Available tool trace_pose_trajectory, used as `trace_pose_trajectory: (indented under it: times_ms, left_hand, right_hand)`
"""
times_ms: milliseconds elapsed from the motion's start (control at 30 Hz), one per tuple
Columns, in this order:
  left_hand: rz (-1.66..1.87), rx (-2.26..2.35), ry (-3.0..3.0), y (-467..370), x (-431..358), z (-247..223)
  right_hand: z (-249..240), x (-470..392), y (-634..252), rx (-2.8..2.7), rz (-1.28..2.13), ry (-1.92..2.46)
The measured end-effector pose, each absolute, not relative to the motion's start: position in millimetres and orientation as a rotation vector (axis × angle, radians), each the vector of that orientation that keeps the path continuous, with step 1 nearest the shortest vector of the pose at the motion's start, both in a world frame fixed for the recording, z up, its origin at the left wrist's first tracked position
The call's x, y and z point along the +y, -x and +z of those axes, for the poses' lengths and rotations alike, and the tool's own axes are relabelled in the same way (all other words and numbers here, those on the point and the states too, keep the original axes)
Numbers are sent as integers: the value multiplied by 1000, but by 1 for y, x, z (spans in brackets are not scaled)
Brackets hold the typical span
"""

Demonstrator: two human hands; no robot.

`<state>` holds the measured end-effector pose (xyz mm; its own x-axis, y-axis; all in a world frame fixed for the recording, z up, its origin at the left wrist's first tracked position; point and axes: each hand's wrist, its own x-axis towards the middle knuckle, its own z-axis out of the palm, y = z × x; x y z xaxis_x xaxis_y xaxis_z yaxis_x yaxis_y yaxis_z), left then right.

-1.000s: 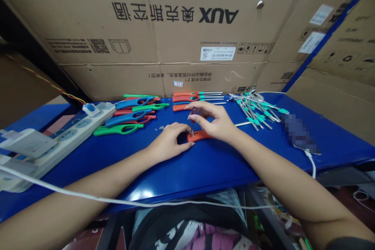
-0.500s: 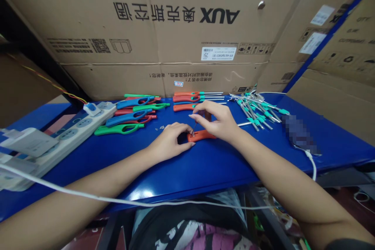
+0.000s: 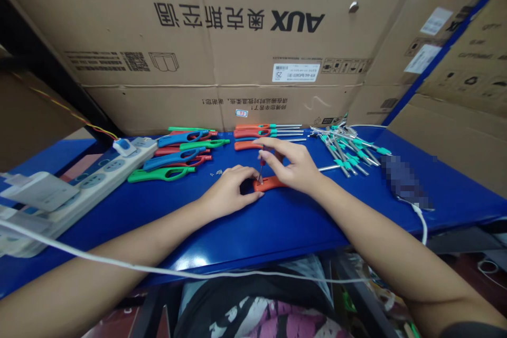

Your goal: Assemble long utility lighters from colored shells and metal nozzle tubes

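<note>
An orange lighter-like handle [image 3: 271,184] lies on the blue table, a metal rod sticking out to its right beyond my right hand. My left hand [image 3: 233,188] pinches the handle's left end between thumb and fingers. Above it, my right hand [image 3: 295,165] grips a thin screwdriver [image 3: 261,168], whose tip points down at the handle near my left fingertips. Small screws [image 3: 218,172] lie left of the handle. Assembled orange and red pieces [image 3: 253,133] with metal rods rest behind my hands.
Blue, green and red handles [image 3: 174,157] are stacked at the left, beside a white power strip [image 3: 106,170]. Metal rods with green parts [image 3: 348,149] form a pile at the right, near a pixelated dark object [image 3: 404,180]. A white cable [image 3: 178,273] crosses the front. Cardboard [image 3: 237,58] stands behind.
My right hand has shifted slightly left, and the screwdriver stands more upright over the handle. My left hand has stayed in place.
</note>
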<state>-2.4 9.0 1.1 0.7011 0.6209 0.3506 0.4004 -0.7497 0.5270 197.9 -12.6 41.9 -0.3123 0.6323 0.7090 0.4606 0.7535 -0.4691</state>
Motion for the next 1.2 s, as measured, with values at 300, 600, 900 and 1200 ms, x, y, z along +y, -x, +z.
trace_pose_trajectory:
  times_ms: [300,600,900,1200]
  left_hand:
    - [677,814,-2495,2,10,2]
    - [710,784,-2513,2,10,1]
    - [713,815,-2511,1,7,1]
    - [708,841,-2532,0,6,1]
  right_hand:
    - [43,-9,-198,-1942,287,782]
    - [45,-15,-197,-2016,298,707]
    - [44,-12,-196,-1968,81,701]
    - [46,-17,-195,-2008,481,678]
